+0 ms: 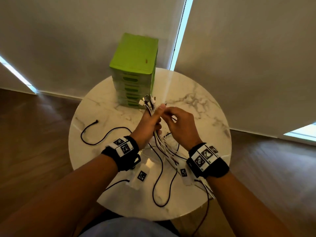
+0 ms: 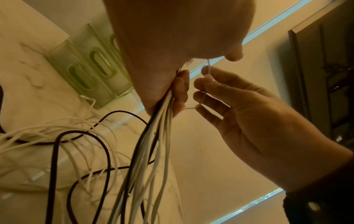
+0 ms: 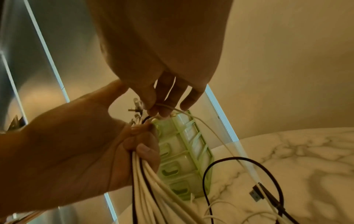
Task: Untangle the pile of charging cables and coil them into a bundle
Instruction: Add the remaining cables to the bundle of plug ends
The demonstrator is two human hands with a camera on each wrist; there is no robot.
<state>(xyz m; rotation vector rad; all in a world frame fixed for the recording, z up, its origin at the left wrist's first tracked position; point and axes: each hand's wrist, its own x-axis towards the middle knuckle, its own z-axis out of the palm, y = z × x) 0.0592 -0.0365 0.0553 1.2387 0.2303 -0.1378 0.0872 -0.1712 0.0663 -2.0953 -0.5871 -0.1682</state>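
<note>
left hand (image 1: 148, 124) fist-clamped round a bunch of white cables (image 1: 164, 146), a dark one mixed in, plug ends (image 1: 149, 100) fanned out above the fist. right hand (image 1: 179, 125) just beside it, fingertips (image 2: 207, 78) pinching one thin white cable (image 3: 201, 121) close to the left thumb. the bunch is held up over the round marble table (image 1: 196, 93); its tails hang down and spread loose on the top, some running under the right wrist toward the near edge. a black cable (image 1: 159, 168) loops on the table in front, and one black end (image 1: 89, 132) lies off to the left, apart from the rest.

handling guess: cables light, limp, no stiffness to speak of, smooth jackets likely to slip through a loose fist. plugs are the only hard bits and will likely snag in loops. best hold looks like just below the plugs, where the left hand already is, feeding single strands out by the fingertips.

room: green drawer box (image 1: 135, 69) stands just behind the hands, plug ends near its front, so little space forward. open tabletop to the right and left. tails near the front rim could slide off. paper tags (image 1: 142, 175) lie under the loops near the wrists. floor well below; wall blinds behind.
</note>
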